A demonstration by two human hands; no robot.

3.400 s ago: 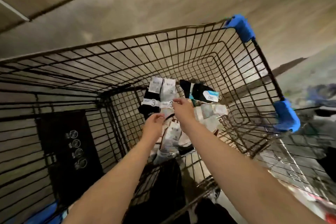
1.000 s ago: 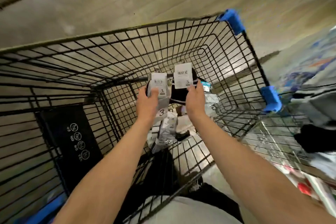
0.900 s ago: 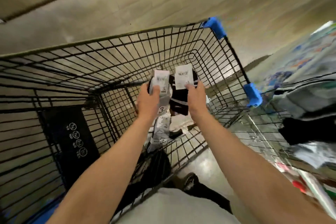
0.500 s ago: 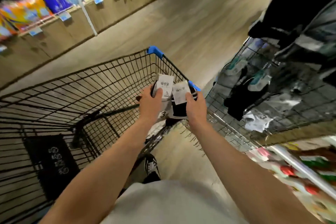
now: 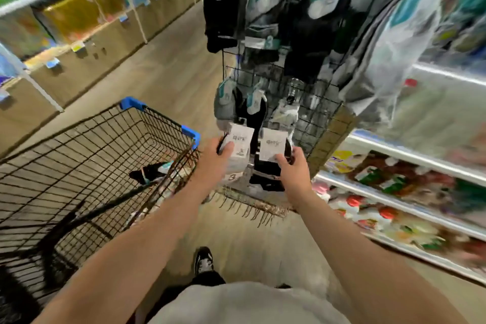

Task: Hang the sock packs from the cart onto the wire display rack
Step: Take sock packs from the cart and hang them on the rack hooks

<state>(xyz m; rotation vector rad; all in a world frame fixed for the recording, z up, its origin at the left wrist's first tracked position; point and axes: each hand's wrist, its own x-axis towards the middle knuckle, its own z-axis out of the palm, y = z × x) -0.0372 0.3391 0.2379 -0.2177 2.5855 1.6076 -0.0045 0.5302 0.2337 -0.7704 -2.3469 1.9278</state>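
Note:
My left hand (image 5: 214, 156) grips a light grey sock pack (image 5: 239, 148) by its white card label. My right hand (image 5: 293, 167) pinches a black sock pack (image 5: 271, 163) with a similar white label. Both packs are held side by side in front of the lower part of the black wire display rack (image 5: 310, 116). Several sock packs hang on the rack above, blurred. The black wire cart (image 5: 86, 166) with blue corners stands to my left, and a dark sock pack (image 5: 151, 172) lies inside it.
Store shelves (image 5: 399, 192) with packaged goods run along the right. Wooden shelving with price tags (image 5: 79, 47) lines the far left of the aisle. A row of bare hooks (image 5: 249, 205) juts out at the rack's bottom. My shoe (image 5: 203, 262) is on the floor.
Both hands lifted a sock pack each out of the cart and carried them right to the rack. My view swung up from the cart to the rack.

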